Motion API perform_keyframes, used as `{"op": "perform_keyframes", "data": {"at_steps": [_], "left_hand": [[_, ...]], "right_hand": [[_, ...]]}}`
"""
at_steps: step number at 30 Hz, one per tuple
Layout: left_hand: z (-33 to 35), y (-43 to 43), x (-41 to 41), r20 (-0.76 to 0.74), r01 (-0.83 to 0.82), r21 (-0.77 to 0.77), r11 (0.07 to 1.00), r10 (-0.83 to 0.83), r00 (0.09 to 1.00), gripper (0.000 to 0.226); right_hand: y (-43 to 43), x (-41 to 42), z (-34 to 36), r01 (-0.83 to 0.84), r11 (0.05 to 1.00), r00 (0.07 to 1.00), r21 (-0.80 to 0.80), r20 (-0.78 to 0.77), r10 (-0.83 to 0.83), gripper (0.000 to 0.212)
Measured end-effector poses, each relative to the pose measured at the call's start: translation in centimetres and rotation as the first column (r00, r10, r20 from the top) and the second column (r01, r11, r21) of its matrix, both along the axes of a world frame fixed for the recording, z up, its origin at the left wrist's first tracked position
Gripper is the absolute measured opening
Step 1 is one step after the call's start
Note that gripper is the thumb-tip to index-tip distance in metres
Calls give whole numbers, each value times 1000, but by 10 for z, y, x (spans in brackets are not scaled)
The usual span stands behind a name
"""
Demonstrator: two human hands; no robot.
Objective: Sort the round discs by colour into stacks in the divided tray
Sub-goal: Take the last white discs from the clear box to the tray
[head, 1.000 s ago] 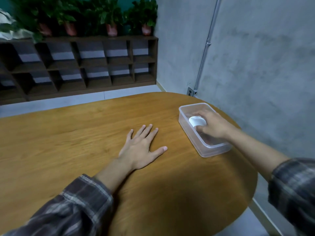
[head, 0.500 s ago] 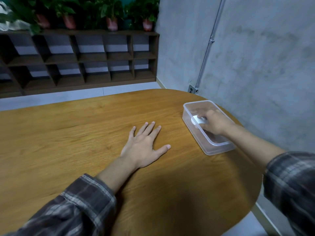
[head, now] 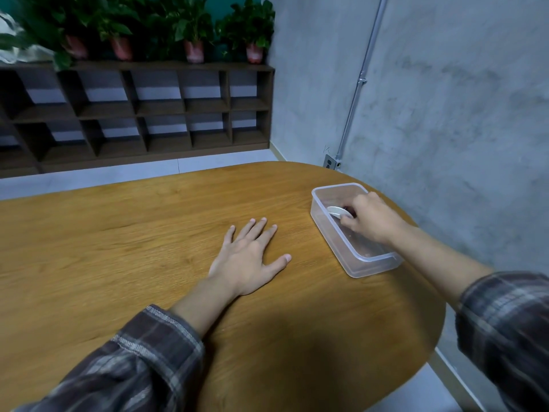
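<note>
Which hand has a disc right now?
The right hand, reaching into the clear container, pinches a white disc. The left hand lies flat on the wooden table with fingers spread and holds nothing.

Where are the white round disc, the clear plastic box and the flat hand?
white round disc (head: 338, 211), head view, upper face.
clear plastic box (head: 332, 243), head view, near-left wall.
left hand (head: 248, 258), head view, back of hand.
</note>
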State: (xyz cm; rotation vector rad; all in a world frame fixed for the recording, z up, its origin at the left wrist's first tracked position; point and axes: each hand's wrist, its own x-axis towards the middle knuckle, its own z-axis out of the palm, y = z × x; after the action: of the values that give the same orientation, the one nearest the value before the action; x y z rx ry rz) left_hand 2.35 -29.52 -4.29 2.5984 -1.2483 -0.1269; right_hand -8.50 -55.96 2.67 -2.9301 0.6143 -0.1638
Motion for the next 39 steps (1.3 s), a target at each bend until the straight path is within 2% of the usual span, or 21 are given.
{"op": "perform_keyframes", "data": {"at_steps": [3,6,11,15,18,21,25,28,32,35,39], "left_hand": [[0,2,-1,-3,-1,-34,999,0,1000,79],[0,6,-3,-2,7,-148,989,-7,1000,69],[19,19,-12,13,63,-311,948,-62,998,43],[60,27,-24,-176,-65,-574,816,-46,983,24],[91,39,-29,-412,-215,-678,703,-121,903,21],[110,64,-36,-519,-272,-706,654,-217,827,16],[115,119,-33,-472,-256,-694,673,-157,868,11],[112,172,-18,-450,-263,-657,707,-87,889,6],[105,251,1,-424,-299,-592,749,26,905,6],[104,309,11,-386,-350,-559,752,137,912,6],[101,378,22,-366,-425,-517,743,257,894,14]], "right_hand": [[3,-8,4,24,1000,993,9,114,-25,13],[5,-19,15,41,994,973,97,223,-61,18],[27,-38,54,-56,988,923,142,385,-3,4],[68,-42,87,-132,970,910,205,413,36,2],[104,-38,99,-238,915,914,326,394,97,14],[143,-29,102,-354,828,900,435,399,175,13],[195,-10,96,-432,746,880,507,418,225,23],[237,4,91,-488,764,855,423,408,320,25],[302,31,83,-567,782,796,257,413,442,12],[354,54,78,-645,739,738,192,407,538,7],[411,84,71,-701,682,698,209,400,594,7]]}}
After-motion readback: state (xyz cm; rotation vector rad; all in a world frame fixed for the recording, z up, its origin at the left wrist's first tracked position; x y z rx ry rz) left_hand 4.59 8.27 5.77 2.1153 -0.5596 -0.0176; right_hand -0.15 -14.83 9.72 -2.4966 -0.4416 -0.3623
